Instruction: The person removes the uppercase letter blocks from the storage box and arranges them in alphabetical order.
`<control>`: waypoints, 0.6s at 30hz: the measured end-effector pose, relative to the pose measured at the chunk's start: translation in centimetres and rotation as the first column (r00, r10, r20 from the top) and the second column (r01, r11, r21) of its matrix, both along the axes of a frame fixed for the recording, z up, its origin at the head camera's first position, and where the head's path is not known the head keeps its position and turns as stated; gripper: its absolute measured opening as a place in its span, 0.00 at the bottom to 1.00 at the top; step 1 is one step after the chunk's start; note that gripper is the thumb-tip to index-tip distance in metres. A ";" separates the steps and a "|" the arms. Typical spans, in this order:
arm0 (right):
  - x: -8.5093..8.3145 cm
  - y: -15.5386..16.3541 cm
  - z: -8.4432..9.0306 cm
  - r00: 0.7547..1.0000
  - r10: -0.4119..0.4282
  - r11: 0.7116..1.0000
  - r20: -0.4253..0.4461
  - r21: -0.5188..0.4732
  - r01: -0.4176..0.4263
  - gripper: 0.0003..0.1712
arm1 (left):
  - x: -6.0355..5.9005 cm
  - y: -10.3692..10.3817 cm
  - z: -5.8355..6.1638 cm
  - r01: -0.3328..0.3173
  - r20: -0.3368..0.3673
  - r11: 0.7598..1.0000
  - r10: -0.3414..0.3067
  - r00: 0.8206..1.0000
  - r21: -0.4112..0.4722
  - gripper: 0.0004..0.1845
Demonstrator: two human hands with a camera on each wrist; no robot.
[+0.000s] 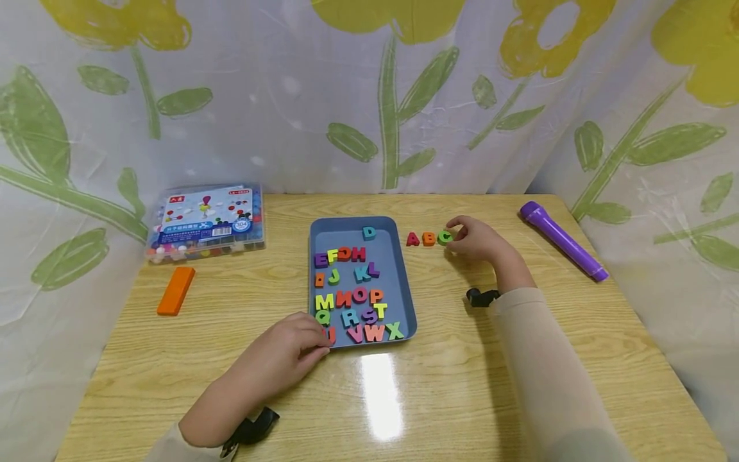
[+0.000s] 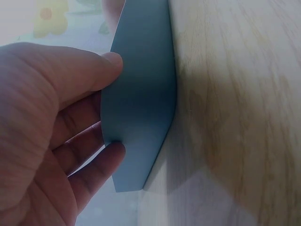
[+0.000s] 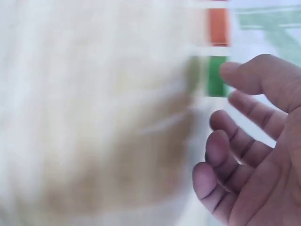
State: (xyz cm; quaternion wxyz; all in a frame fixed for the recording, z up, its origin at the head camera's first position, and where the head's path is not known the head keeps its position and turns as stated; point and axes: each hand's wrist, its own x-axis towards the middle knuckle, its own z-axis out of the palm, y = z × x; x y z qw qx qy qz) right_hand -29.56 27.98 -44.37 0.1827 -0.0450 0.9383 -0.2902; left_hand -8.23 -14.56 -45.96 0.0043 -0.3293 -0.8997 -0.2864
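The right hand (image 1: pixel 478 240) sits on the desk (image 1: pixel 519 359) just right of a short row of 3 foam letters, red A (image 1: pixel 412 239), orange B (image 1: pixel 428 239) and green C (image 1: pixel 443 237); its thumb and fingertips touch or lightly pinch the C, and the blurred right wrist view shows the fingers (image 3: pixel 240 75) loosely curled beside that green piece (image 3: pixel 216 75), so I cannot tell for sure whether it is gripped or only nudged. The left hand (image 1: pixel 288 356) holds the near left corner of the blue tray (image 1: pixel 398 282), thumb (image 2: pixel 94 66) on one face of the wall (image 2: pixel 141 108) and fingers on the other, a light pinch that steadies it. The tray lies with its long axis running away from the person, and the remaining letters in it, D (image 1: pixel 369 233) alone at the far end, read upright toward the person. The A, B, C row runs left to right, beside the tray's far right corner. Judging from this, the C could end up crooked or bump B out of line if the fingers drag sideways on release. The tray could slide on the glossy desk if the left hand eases its hold. A purple torch (image 1: pixel 562 240) lies well right, pointing diagonally.
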 end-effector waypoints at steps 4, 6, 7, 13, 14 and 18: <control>0.2 -0.8 2.2 0.996 0.022 1.000 -0.085 -0.002 -0.022 0.34 | 0.0 0.0 0.0 -0.006 -0.002 1.000 0.006 1.000 0.003 0.03; 0.4 -2.2 3.5 0.989 0.042 0.999 -0.142 -0.010 -0.044 0.33 | 0.0 0.0 0.0 -0.007 -0.002 1.000 0.007 1.000 0.004 0.03; 0.5 -3.1 4.1 0.985 0.054 0.998 -0.166 -0.016 -0.057 0.31 | 0.1 0.0 0.0 -0.008 -0.001 1.000 0.008 1.000 0.004 0.03; 0.6 -9.3 5.8 0.947 0.196 0.979 -0.257 0.003 -0.202 0.23 | 0.1 -0.1 0.0 -0.005 -0.001 1.000 0.005 1.000 -0.002 0.03; 0.6 -10.2 5.6 0.942 0.218 0.975 -0.255 0.012 -0.222 0.22 | 0.1 -0.1 0.0 -0.007 0.001 1.000 0.007 1.000 -0.005 0.03; 0.2 -13.0 4.4 0.925 0.295 0.955 -0.238 0.078 -0.285 0.20 | 0.1 -0.1 0.1 -0.012 0.010 1.000 0.012 1.000 -0.014 0.03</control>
